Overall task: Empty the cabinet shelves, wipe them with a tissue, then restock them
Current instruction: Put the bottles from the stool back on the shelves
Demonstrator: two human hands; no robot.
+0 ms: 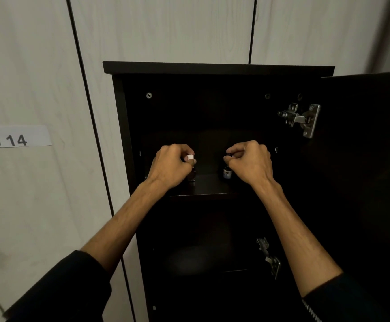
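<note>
Head view: a dark cabinet [217, 68] stands open against a pale panelled wall [166, 29], its door [363, 159] swung out to the right on a metal hinge [302, 118]; both bare forearms reach in to the upper shelf [206, 185]. The left hand [172, 165] is clenched round the white cap of a small dark bottle [191, 168], thumb and fingertips pinching the cap from above, the bottle's body hanging below the knuckles and at or just above the shelf; whether its base touches the board I cannot tell. The right hand [251, 162] pinches the dark cap of a second small bottle [227, 171] with a pale label; that bottle sits just left of the hand, its base near the shelf's front half. The two bottles stand apart, with bare shelf between them.

Whether they are being lifted out or set back cannot be judged from this alone; either way, the step is best done by keeping each bottle upright, moving straight up or down so neither tips, and holding the caps firmly, since a cap-only pinch lets a bottle swing; the lower compartment is too dark to read.
</note>
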